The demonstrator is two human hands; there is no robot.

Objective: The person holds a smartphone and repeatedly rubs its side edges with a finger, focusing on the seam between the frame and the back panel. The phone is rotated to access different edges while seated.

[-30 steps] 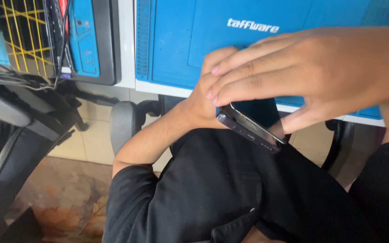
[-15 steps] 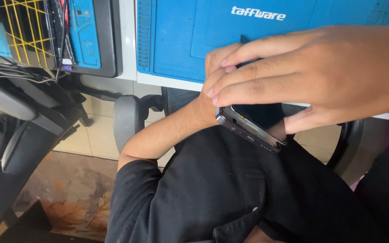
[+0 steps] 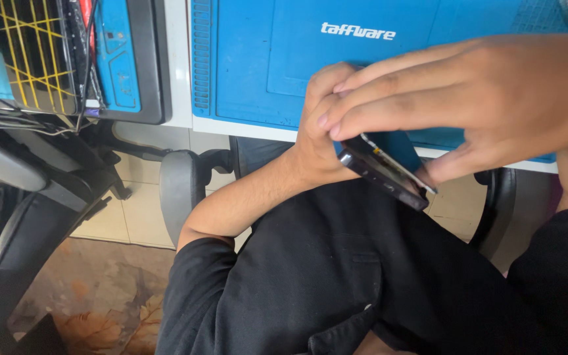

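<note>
Since half a second ago both hands and the phone have shifted slightly left and up against the blue work mat (image 3: pixel 258 72), grip unchanged. Largest to smallest: mat lies on the white desk (image 3: pixel 177 59), an office chair armrest (image 3: pixel 177 190) stands below the desk edge, right hand (image 3: pixel 488 98) reaches across from the right with fingers stretched over the top and thumb under, left hand (image 3: pixel 320 121) curls closed around the near end. Dark smartphone (image 3: pixel 389 172) sits tilted between both hands, over the lap, just below the mat's edge.
</note>
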